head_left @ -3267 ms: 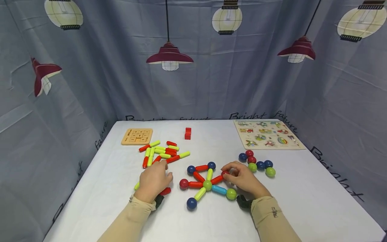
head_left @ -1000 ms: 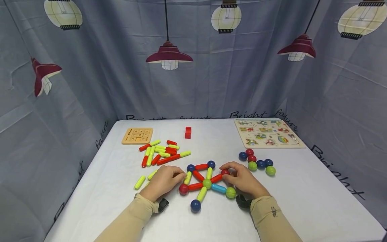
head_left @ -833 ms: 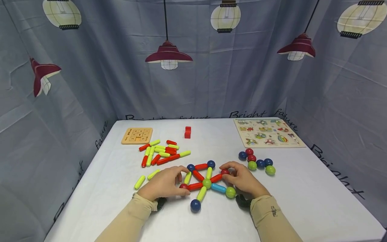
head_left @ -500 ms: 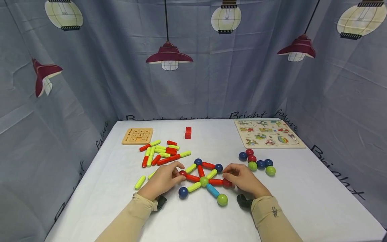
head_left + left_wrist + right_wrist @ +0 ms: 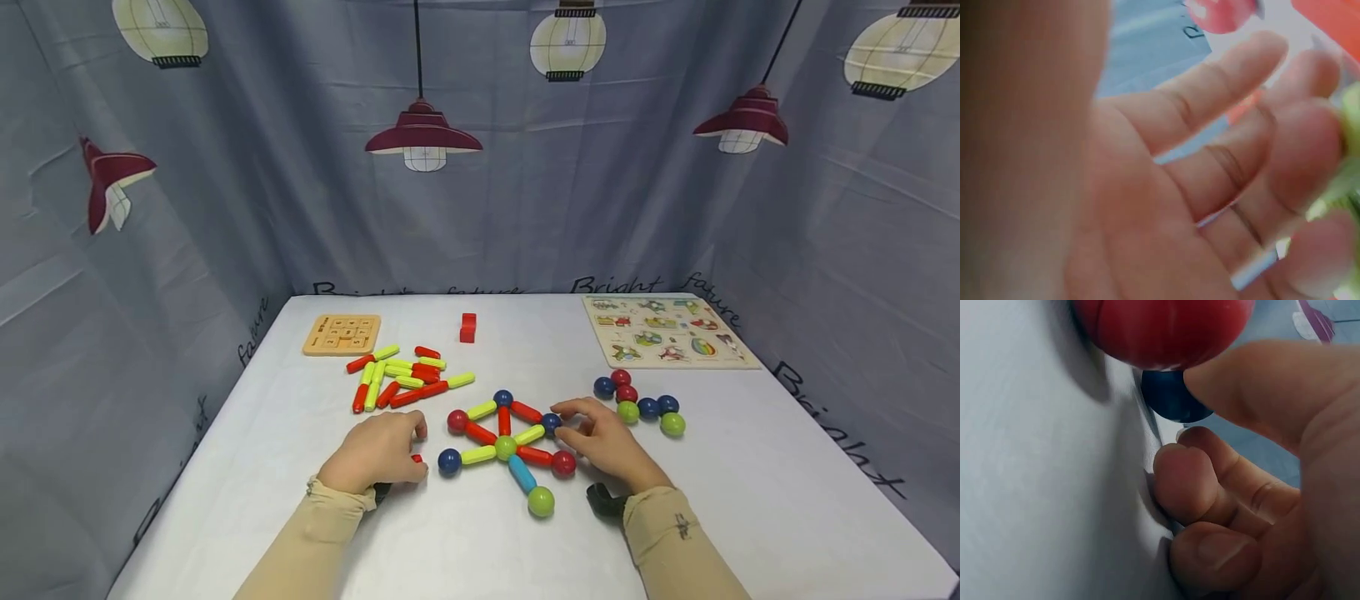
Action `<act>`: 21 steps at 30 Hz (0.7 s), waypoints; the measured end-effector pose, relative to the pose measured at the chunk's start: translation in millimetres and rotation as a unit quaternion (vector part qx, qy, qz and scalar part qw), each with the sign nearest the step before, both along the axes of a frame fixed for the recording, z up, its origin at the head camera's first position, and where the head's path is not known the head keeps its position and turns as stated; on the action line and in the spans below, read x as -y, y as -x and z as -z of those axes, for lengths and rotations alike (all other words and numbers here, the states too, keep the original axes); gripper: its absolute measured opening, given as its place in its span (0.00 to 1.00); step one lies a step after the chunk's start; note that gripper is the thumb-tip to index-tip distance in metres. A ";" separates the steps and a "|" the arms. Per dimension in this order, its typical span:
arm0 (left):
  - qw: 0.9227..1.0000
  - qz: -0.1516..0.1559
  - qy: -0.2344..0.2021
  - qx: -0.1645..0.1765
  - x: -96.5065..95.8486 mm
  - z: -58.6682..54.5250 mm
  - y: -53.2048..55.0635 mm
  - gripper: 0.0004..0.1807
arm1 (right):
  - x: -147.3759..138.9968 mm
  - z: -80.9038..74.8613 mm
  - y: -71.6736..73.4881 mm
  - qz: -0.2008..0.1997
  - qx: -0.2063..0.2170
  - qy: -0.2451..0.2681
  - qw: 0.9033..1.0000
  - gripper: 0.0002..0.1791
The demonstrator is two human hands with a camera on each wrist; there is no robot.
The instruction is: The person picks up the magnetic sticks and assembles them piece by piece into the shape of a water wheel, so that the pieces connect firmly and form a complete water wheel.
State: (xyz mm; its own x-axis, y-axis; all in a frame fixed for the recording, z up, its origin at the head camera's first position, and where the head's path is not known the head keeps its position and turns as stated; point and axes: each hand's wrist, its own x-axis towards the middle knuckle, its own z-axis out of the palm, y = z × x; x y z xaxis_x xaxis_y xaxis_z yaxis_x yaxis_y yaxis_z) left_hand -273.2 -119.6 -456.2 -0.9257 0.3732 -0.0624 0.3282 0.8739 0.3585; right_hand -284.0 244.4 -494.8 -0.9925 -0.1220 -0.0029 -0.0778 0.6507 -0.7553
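In the head view a star of magnetic sticks and balls lies on the table, its sticks spreading from a green centre ball (image 5: 506,448). My right hand (image 5: 603,442) pinches a blue ball (image 5: 551,423) at the star's right, between thumb and index finger. In the right wrist view a red ball (image 5: 1166,328) stands close in front of that thumb. My left hand (image 5: 378,454) is left of the star, fingers loosely bent and holding nothing, with a red piece (image 5: 417,458) showing past it. Nearest to it are a blue ball (image 5: 450,462) and a red ball (image 5: 457,422).
Loose red and yellow-green sticks (image 5: 408,397) lie behind my left hand. Loose balls (image 5: 648,408) sit right of my right hand. Farther back are a wooden number puzzle (image 5: 342,335), a red block (image 5: 468,328) and a picture board (image 5: 671,333).
A yellow-green stick has joined the left red ball to a blue ball. The star has turned clockwise. My right hand has passed from a red ball to a blue one; my left has drawn away leftward.
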 end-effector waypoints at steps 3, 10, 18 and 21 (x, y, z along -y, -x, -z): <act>1.000 0.011 -0.024 0.002 -1.8 0.0 1.9 0.14 | -0.2 -0.8 -1.1 0.000 0.001 0.001 1.000 0.22; 0.996 0.002 -0.070 -0.058 -8.5 2.9 8.0 0.20 | -0.3 -1.9 -4.2 0.002 0.009 -0.009 1.000 0.27; 0.999 -0.025 -0.001 -0.046 -6.6 7.3 5.3 0.09 | 2.2 -1.3 -2.2 0.005 0.018 -0.006 1.000 0.23; 0.998 -0.034 -0.034 -0.037 -7.6 9.5 8.9 0.06 | 1.4 -1.8 -1.7 0.008 0.021 -0.009 1.000 0.23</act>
